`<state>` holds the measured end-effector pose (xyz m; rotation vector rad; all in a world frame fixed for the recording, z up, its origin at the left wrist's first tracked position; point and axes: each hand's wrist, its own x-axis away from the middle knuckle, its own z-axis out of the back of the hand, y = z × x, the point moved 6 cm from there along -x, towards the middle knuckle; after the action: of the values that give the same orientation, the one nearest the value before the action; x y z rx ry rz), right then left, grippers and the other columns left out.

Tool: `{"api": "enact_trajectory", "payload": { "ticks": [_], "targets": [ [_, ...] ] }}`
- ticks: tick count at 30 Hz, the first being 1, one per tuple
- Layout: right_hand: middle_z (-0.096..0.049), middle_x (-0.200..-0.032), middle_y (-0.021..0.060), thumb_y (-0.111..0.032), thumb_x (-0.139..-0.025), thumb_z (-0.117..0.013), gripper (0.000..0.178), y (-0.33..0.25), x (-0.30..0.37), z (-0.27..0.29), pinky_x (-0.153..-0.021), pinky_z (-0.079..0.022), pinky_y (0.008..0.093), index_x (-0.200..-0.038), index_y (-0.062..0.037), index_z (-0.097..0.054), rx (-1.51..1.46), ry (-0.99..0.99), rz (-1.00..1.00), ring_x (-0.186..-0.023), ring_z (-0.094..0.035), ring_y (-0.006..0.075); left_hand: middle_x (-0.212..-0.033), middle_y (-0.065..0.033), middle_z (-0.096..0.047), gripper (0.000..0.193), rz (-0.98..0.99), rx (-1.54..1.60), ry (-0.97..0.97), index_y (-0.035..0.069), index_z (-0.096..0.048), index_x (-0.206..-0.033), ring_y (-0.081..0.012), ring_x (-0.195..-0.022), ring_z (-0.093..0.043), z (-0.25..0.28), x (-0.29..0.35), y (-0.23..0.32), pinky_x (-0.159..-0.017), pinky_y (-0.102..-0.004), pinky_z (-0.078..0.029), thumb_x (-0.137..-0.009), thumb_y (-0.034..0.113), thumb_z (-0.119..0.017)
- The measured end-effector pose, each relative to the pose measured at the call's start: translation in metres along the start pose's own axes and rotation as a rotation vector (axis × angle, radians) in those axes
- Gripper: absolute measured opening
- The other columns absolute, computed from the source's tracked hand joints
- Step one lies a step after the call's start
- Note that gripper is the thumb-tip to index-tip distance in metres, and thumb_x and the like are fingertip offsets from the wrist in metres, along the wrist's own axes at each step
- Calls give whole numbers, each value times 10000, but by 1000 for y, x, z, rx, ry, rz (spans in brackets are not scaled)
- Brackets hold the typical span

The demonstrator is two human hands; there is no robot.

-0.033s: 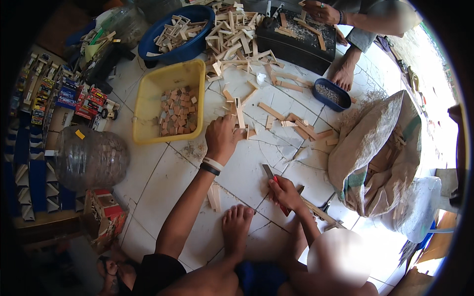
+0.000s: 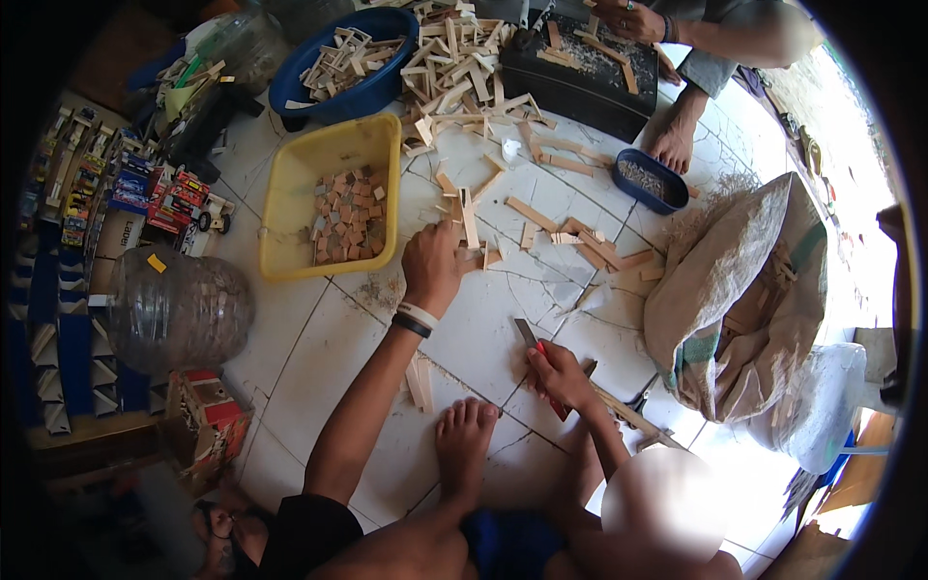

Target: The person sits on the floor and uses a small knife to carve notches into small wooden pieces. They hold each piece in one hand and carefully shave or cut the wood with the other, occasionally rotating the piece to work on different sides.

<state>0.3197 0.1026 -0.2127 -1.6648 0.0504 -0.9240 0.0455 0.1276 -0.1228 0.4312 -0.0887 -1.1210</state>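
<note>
No change between the two pictures; same instant, so we read no progress from it. Our left hand point(image 2: 432, 266) sits palm down at frame centre, fingers curled over a wooden strip point(image 2: 470, 220) on the tile floor point(image 2: 319, 338); we can't tell if it's gripped. The strip's long axis runs near vertical in frame, far end pointing up toward the scrap pile point(image 2: 462, 60). Our right hand point(image 2: 561, 377) is closed around a red-handled knife point(image 2: 527, 334), lower centre-right, blade pointing upper left. The yellow tub point(image 2: 290, 193) of wooden blocks is just left.

wood strips point(image 2: 470, 217): pale raw wood | yellow tub point(image 2: 290, 193): glossy plastic | floor point(image 2: 319, 338): smooth white tile | sack point(image 2: 735, 280): coarse woven cloth
</note>
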Motion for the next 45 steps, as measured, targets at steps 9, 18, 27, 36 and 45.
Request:
{"api": "enact_trajectory", "payload": {
  "ticks": [9,18,27,36,45],
  "targets": [
    [-654,-670,72,-291,-1111,-493,337,-4,4,1,-519,-490,296,-978,-1,-602,-39,22,4,-530,-591,120,-976,-177,-773,330,134,285,62,-85,-696,-1187,-216,-777,-739,45,29,-2,-714,-337,-573,-901,67,-757],
    [-641,-677,66,-280,-1115,-482,317,0,2,5,-516,-483,294,-968,-16,-578,-46,-8,48,-526,-572,117,-1067,-140,-761,383,294,593,-216,-127,-665,-1264,-120,-891,-687,16,80,-4,-815,-265,-566,-975,117,-729],
    [-645,-660,73,-279,-1111,-491,339,-1,1,7,-507,-498,305,-908,-17,-562,-70,-21,32,-505,-577,125,-1118,-132,-743,365,671,1017,-758,-46,-640,-1306,-159,-969,-704,-30,125,6,-875,-305,-578,-1031,191,-676],
    [-668,-668,86,-280,-1105,-497,349,4,-2,4,-515,-518,307,-913,-3,-584,-86,-35,36,-511,-603,132,-1223,-142,-702,304,553,1049,-452,-29,-620,-1283,-189,-1134,-670,-53,111,-10,-970,-352,-556,-1031,132,-674],
    [-681,-678,189,-230,-1075,-530,269,1,-1,3,-537,-535,390,-933,-8,-585,103,134,164,-561,-662,292,-1153,-120,-729,254,210,934,1,-45,-630,-1232,-172,-1021,-686,-27,79,3,-946,-334,-554,-1017,81,-679]
  ]
}}
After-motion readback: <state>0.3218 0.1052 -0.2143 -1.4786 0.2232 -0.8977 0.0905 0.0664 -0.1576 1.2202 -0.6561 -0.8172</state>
